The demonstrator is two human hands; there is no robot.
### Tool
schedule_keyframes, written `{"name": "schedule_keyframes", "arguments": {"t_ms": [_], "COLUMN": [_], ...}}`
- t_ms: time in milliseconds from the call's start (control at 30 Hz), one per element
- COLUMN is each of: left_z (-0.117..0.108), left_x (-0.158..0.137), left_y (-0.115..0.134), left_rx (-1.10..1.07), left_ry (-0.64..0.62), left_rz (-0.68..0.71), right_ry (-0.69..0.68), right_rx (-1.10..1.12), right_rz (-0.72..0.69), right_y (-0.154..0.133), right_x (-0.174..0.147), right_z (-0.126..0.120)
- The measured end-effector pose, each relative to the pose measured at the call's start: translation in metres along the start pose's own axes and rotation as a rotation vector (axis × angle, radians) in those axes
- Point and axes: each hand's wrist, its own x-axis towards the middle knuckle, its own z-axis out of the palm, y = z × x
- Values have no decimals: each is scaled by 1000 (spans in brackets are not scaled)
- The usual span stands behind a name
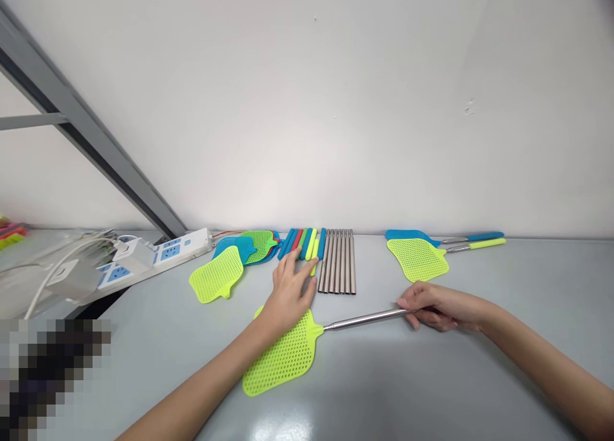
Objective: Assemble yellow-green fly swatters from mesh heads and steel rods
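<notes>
My right hand point(434, 305) is closed round the end of a bare metal rod point(367, 319). At the rod's other end is a yellow-green perforated fly swatter head point(283, 358), lying low over the table and partly covered by my left forearm. My left hand point(290, 287) reaches over a row of coloured handle sleeves, its fingers apart. Its fingertips are at a yellow-green sleeve point(315, 249); whether they touch it I cannot tell. Beside that lies a blue sleeve point(322, 242), then several metal rods point(338, 262) side by side.
Left of the sleeves lie loose swatter heads: yellow-green point(217, 276), blue point(247, 249) and green point(259, 244). At the right back are a blue swatter point(407, 235) and a yellow-green swatter point(417, 260), both with handles. A power strip point(177, 252) with cables stands at the left, near the wall.
</notes>
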Motion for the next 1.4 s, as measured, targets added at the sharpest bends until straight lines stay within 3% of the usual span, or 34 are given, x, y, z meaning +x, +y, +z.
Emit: {"name": "schedule_keyframes", "arguments": {"t_ms": [267,567,800,1067,1400], "left_z": [-2,-6,-11,-16,-6], "left_x": [1,1,2,1,7], "left_y": [1,4,7,11,2], "left_rx": [-36,-1,-50,-187,-186], "left_ry": [38,-73,-162,-4,-29], "left_rz": [-22,-53,22,-124,-44], "right_ry": [-2,14,16,24,32], "right_rx": [1,0,1,3,8], "right_rz": [-6,-3,3,3,4], "right_y": [0,-1,-2,-2,-3], "right_x": [1,0,-1,0,-1], "right_z": [0,2,3,2,3]}}
